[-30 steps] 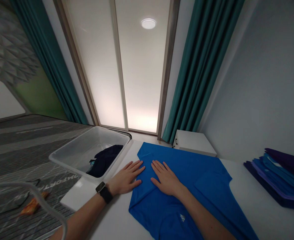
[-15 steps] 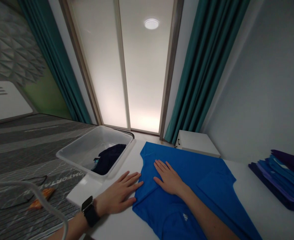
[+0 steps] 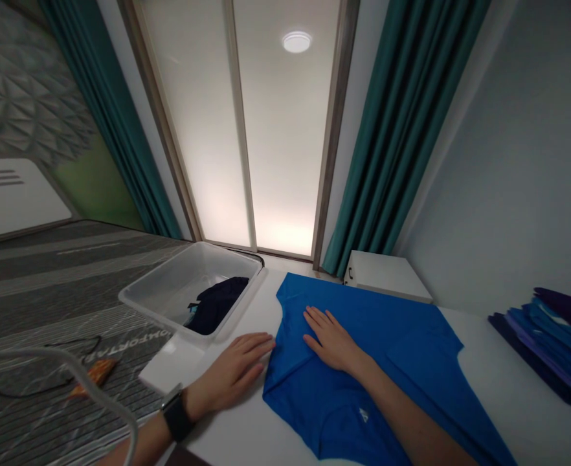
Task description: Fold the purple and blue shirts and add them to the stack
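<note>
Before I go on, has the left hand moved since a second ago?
Yes. Judged against the bin, the left hand has moved back toward the camera, to the shirt's edge.

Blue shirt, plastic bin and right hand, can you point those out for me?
Blue shirt [image 3: 382,329]: head view, the spread cloth above the right forearm.
Plastic bin [image 3: 173,291]: head view, its bare inside, left of the dark clothes.
Right hand [image 3: 333,343]: head view, back of the hand.
</note>
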`<state>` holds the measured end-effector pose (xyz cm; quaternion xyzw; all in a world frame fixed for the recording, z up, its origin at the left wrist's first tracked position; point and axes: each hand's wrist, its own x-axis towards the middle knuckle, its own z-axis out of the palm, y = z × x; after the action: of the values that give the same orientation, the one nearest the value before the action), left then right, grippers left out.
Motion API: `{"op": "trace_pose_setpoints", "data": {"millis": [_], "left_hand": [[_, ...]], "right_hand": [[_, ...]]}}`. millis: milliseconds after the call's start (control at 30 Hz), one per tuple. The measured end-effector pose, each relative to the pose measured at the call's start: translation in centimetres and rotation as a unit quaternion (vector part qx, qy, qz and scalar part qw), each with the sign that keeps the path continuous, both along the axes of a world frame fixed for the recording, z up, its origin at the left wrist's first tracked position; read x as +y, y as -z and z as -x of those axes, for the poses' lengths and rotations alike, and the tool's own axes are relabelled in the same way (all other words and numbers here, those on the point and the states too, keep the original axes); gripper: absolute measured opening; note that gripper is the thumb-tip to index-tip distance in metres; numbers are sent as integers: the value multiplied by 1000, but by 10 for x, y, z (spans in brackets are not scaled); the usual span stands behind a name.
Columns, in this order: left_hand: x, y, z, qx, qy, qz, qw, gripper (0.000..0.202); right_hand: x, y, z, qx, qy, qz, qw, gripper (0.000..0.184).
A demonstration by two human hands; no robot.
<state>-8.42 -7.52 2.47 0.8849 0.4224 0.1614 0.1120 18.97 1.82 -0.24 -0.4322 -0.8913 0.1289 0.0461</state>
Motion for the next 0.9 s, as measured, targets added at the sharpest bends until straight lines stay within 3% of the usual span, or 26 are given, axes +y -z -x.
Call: {"op": "trace_pose_setpoints", "data": {"millis": [100,267,600,900], "left_hand": [[2,7,-20,0,-32,-13,999,50],[-7,9,-45,43,56,10,997,63],[-21,-2,-31,63,122,52,989,66],[-22,0,-30,53,99,44,993,62]], "right_hand": [[-3,-2,3,4,3,-18,1000,68],[-7,3,6,-12,-9,-6,1000,70],[-7,1,4,-16,-16,10,1000,72],[-4,-1,1,2,9,3,1000,72]]}}
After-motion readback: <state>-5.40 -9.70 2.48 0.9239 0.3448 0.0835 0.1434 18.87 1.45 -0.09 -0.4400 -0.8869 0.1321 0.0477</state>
